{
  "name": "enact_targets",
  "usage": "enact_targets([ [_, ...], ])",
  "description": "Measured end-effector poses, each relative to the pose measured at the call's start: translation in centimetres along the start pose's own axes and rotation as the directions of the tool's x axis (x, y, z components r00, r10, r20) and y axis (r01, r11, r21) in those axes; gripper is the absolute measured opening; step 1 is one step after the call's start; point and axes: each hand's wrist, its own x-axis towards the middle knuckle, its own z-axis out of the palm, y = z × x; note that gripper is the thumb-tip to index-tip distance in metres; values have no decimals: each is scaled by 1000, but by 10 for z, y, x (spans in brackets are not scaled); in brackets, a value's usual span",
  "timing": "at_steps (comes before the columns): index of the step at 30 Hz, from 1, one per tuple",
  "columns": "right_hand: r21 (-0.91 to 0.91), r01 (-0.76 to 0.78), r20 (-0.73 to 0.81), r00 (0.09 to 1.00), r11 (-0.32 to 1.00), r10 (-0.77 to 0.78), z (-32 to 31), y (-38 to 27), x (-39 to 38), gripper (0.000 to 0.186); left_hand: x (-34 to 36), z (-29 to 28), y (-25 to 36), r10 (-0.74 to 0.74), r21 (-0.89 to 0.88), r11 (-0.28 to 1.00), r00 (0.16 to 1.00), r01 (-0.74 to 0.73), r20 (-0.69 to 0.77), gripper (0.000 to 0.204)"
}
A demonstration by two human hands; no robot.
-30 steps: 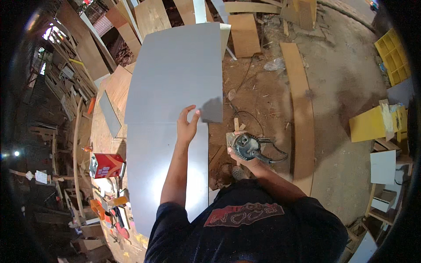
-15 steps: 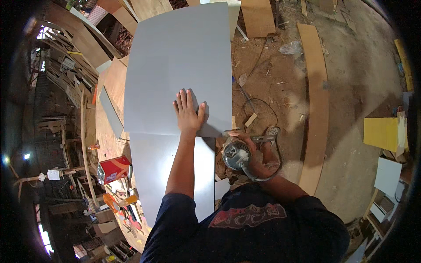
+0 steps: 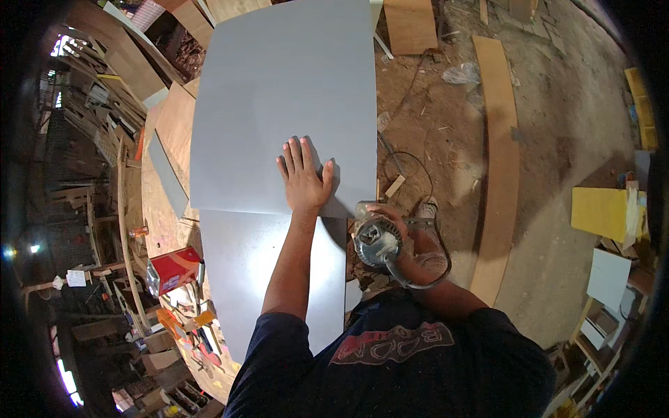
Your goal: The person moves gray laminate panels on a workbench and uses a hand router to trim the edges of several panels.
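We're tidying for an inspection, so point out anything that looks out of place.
A crumpled clear plastic piece and a small wood offcut lie loose on the brown floor, right of the upper grey panel; they look odd because they seem discarded, not stored.

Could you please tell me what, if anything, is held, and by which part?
The right hand holds the power tool by its body's side; the grip is partly hidden. The left hand lies flat on the grey panel, holding nothing.

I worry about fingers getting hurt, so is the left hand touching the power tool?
Apart. In the head view, some gray board shows plainly between the spread left hand and the power tool.
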Motion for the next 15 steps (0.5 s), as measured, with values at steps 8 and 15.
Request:
enact_targets([
  [8,479,-288,70,954,829,291,-13,35,-9,82,-1,1,-1,20,45,999,1000,-21,14,86],
  [15,512,-504,134,847,695,515,-60,125,0,80,7,-1,9,95,0,995,995,-95,27,90],
])
